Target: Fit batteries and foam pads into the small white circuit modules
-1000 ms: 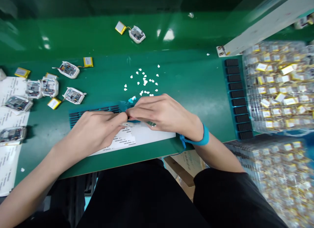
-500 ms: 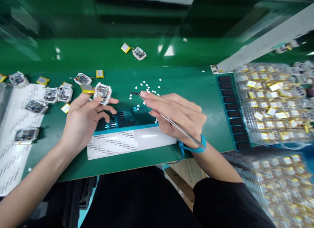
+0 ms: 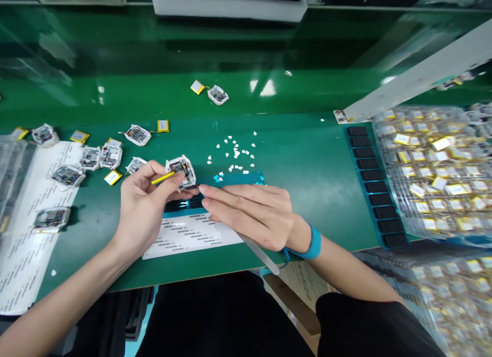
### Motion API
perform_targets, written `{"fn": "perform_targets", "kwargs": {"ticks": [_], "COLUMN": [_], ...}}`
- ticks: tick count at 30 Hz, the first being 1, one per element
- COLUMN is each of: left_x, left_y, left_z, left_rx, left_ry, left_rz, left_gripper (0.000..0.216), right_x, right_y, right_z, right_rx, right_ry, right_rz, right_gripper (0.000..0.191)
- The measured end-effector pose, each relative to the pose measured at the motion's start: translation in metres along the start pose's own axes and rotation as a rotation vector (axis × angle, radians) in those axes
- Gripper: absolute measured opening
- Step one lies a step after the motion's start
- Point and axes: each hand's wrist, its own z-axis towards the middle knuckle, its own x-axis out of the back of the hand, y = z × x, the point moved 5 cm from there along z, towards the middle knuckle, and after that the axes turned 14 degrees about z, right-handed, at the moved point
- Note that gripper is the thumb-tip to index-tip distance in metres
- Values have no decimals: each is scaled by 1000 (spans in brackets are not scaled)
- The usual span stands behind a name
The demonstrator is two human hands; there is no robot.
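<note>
My left hand holds a small white device casing with an exposed circuit board, its yellow battery pinched under the thumb. My right hand grips metal tweezers whose tip points at the casing's right edge; the handle sticks out past my wrist, which wears a blue strap. Both hands hover over a blue strip of black pads and a white label sheet on the green mat.
Several more casings with yellow batteries lie at the left, one farther back. White backing scraps litter the mat's middle. Clear trays of yellow batteries stack at the right beside another blue pad strip. A white sheet lies far left.
My left hand has brought the casing nearer and lower over the blue strip. My right hand has swung the tweezers down so the tip meets the casing. The view has shifted slightly.
</note>
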Motion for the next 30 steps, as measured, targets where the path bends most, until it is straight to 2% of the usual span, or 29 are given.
{"fn": "perform_targets", "kwargs": {"ticks": [11, 16, 30], "left_x": [-3, -3, -4], "left_y": [0, -2, -4], "left_z": [-2, -2, -3], "left_rx": [-21, -19, -65], "left_ry": [-75, -74, -85], "left_rz": [136, 144, 212], "left_gripper": [24, 24, 22], "right_x": [-3, -5, -7], "right_y": [3, 2, 0], "right_z": [1, 1, 1], "right_rx": [50, 45, 49], "right_ry": [-34, -43, -19], "right_rz": [18, 63, 35], "right_gripper": [14, 18, 12]}}
